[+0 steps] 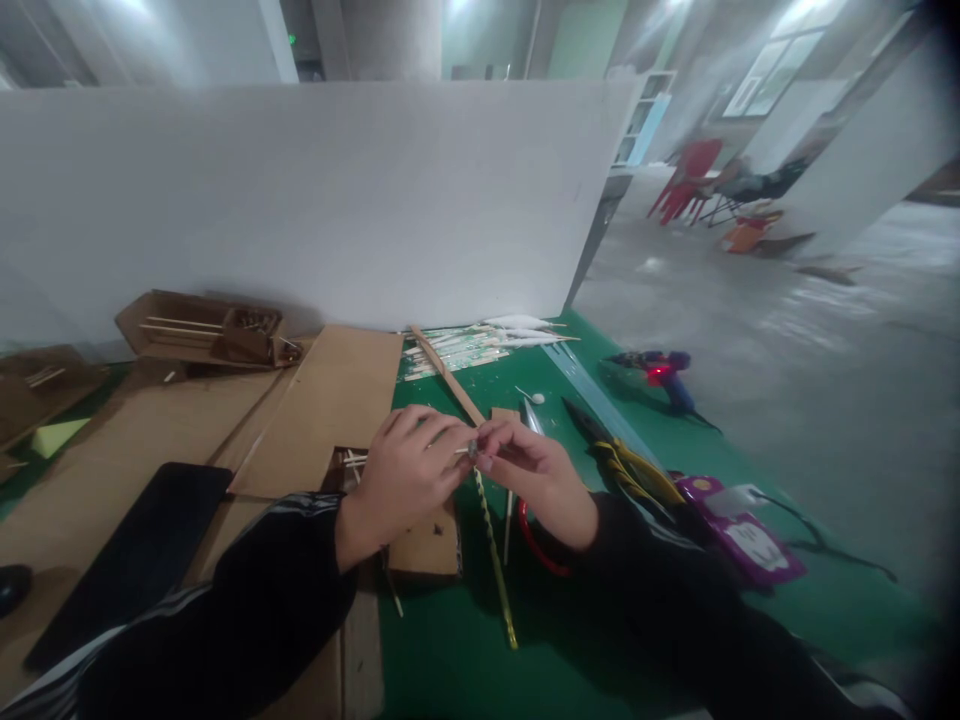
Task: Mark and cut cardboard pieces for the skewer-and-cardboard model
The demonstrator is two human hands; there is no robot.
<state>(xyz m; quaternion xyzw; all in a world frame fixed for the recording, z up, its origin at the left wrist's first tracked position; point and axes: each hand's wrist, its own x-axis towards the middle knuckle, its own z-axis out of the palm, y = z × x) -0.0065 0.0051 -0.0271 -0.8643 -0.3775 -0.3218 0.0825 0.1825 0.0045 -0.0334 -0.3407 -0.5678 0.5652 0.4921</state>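
Left hand (409, 470): I pinch the stick (461, 451)
Right hand (536, 475): fingertips pinch the tiny piece (472, 449) at its tip
Place: above the bench (442, 665), left of the pliers (637, 470)
Handling: I'd brace both hands, align straight, press lightly

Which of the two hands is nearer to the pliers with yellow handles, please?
Right. The right hand is close beside the pliers, on their left side. The left hand is farther left, beyond the right hand.
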